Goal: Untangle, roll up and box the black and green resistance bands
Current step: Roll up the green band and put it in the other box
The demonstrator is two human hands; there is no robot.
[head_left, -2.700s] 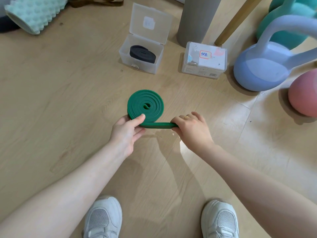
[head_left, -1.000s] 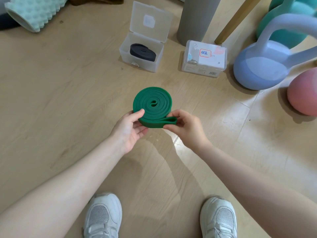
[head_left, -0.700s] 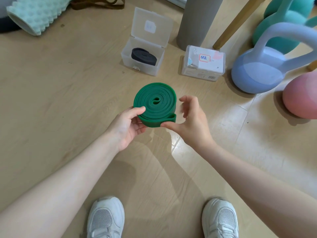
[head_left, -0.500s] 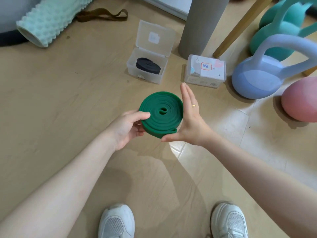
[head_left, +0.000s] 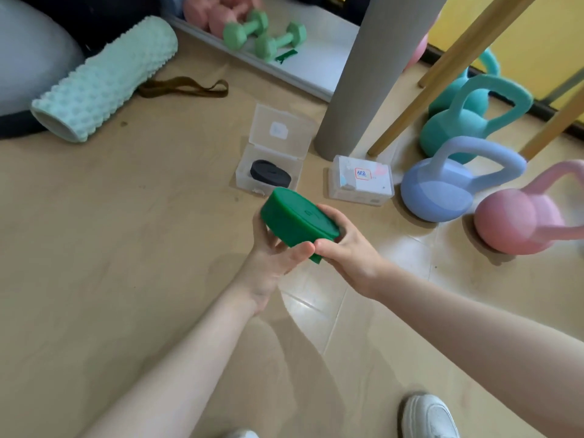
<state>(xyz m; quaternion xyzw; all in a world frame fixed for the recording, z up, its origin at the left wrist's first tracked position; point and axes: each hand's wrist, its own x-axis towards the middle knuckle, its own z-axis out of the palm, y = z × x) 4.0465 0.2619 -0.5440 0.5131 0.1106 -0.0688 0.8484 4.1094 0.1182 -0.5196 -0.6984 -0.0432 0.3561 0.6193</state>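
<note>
Rolled green band held in both hands above the floor, near the open box.

Head view: the green band (head_left: 298,224), wound into a flat coil, was tilted and held just in front of the open clear box (head_left: 268,172). The left hand (head_left: 275,254) supported the coil from below, its grip closed on the near edge with the thumb on the coil's side. The right hand (head_left: 344,245) gripped the coil's right edge, fingers curled round it. The open clear box stood on the floor (head_left: 110,248), lid raised, with the rolled black band (head_left: 268,173) inside. Right of that box lay a closed labelled box (head_left: 361,181); further right stood a blue kettlebell (head_left: 442,191).
</note>
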